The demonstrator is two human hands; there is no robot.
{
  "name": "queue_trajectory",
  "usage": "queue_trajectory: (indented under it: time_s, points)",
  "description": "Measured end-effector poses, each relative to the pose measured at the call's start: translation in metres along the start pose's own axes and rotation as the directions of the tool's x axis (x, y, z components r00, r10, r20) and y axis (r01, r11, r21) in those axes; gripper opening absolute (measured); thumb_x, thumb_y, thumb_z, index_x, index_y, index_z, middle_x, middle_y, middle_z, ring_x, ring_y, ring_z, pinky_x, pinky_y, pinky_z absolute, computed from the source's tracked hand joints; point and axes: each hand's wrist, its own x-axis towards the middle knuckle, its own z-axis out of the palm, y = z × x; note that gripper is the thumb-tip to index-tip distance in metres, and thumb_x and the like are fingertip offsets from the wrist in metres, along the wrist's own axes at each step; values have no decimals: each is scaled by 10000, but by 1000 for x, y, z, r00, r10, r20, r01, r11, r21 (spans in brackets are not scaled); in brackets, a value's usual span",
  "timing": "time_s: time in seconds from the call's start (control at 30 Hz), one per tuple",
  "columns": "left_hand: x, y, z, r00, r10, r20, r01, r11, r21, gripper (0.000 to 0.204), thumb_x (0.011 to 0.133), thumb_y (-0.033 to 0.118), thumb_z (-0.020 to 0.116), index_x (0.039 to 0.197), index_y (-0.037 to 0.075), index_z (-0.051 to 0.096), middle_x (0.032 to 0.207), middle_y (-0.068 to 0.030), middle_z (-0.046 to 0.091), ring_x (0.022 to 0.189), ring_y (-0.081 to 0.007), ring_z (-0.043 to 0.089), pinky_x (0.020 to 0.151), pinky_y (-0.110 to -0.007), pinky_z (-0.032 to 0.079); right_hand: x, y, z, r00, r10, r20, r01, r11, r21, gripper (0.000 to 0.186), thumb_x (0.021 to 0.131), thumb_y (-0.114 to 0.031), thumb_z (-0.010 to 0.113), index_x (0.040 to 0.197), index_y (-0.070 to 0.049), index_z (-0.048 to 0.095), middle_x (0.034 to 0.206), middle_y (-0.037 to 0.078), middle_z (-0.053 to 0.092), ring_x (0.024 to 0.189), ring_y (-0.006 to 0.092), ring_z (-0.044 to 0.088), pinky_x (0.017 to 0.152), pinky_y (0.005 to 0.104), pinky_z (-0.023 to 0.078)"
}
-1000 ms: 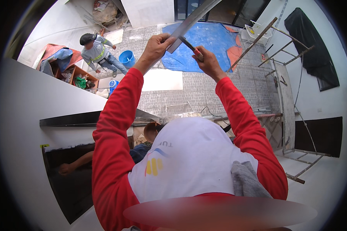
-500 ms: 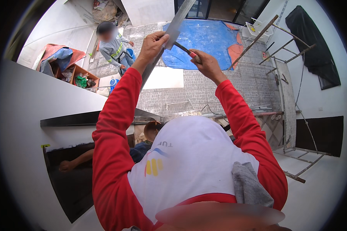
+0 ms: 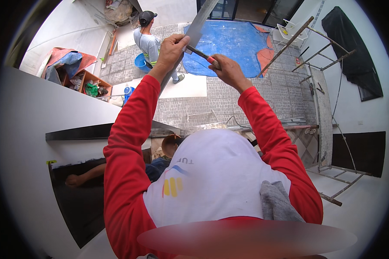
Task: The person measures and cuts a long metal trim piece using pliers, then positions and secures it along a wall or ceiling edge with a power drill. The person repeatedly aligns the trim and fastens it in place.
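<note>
My raised left hand [image 3: 170, 54] grips a long grey metal strip [image 3: 200, 19] that slants from the top of the view down behind my wrist. My right hand [image 3: 229, 71] holds a slim dark tool [image 3: 199, 53] by its red and dark handle, below and right of my left hand. The tool's far end meets the strip beside my left fingers; whether it presses on it I cannot tell. Both red-sleeved arms reach forward over the paved yard below.
Scaffold frames [image 3: 333, 47] line the right wall. A blue tarp [image 3: 224, 47] covers paving ahead. A co-worker [image 3: 145, 41] stands beyond a blue bucket [image 3: 141, 62], near an orange box [image 3: 90, 80]. Another person's arm [image 3: 88, 175] reaches over a dark panel below left.
The strip's lower part has swung down behind my left wrist. The tool has tilted flatter with my right hand. The co-worker has walked rightward, toward the middle, and turned.
</note>
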Motion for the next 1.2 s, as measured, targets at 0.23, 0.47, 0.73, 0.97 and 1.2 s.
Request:
queue_trajectory:
  time_s: [0.23, 0.47, 0.73, 0.97, 1.2]
  points:
    - [-3, 9, -4, 983, -12, 183, 19, 999, -37, 307, 1017, 255, 667, 1102, -37, 710, 898, -20, 671, 797, -94, 613, 705, -251, 507, 1, 9, 4, 988, 42, 150, -75, 972, 222, 194, 941, -187, 714, 1079, -88, 620, 930, 192, 679, 882, 404, 666, 733, 475, 499]
    - [-4, 22, -20, 932, -122, 341, 137, 990, -21, 346, 1073, 280, 591, 1233, -18, 665, 992, -35, 704, 927, -91, 666, 800, -256, 558, -1, 6, 6, 996, -14, -90, 24, 994, 110, 154, 961, -149, 678, 1085, -80, 618, 938, 195, 673, 869, 417, 658, 727, 472, 507]
    - [0, -1, -28, 892, -53, 449, 35, 998, 48, 281, 1080, 218, 567, 1207, -8, 674, 976, -52, 734, 946, -122, 711, 843, -276, 586, -2, 9, 1, 980, -31, -197, 35, 999, 13, 152, 960, -118, 653, 1092, -61, 606, 968, 189, 661, 892, 409, 662, 738, 488, 515]
    - [-3, 8, -4, 968, -85, 236, 49, 987, 155, 253, 1074, 186, 567, 1082, -31, 697, 872, -71, 730, 785, -139, 727, 736, -275, 620, -2, 12, 0, 953, -127, -276, 76, 979, -188, 214, 941, -48, 654, 1140, -45, 578, 955, 174, 648, 837, 393, 679, 697, 470, 558]
    - [-4, 5, -3, 972, -85, 217, 52, 987, 153, 256, 1064, 220, 595, 1101, -14, 692, 873, -62, 723, 795, -130, 728, 731, -278, 617, -2, 12, 0, 953, -134, -273, 83, 978, -191, 216, 940, -47, 652, 1145, -44, 588, 971, 175, 657, 853, 393, 681, 707, 466, 559]
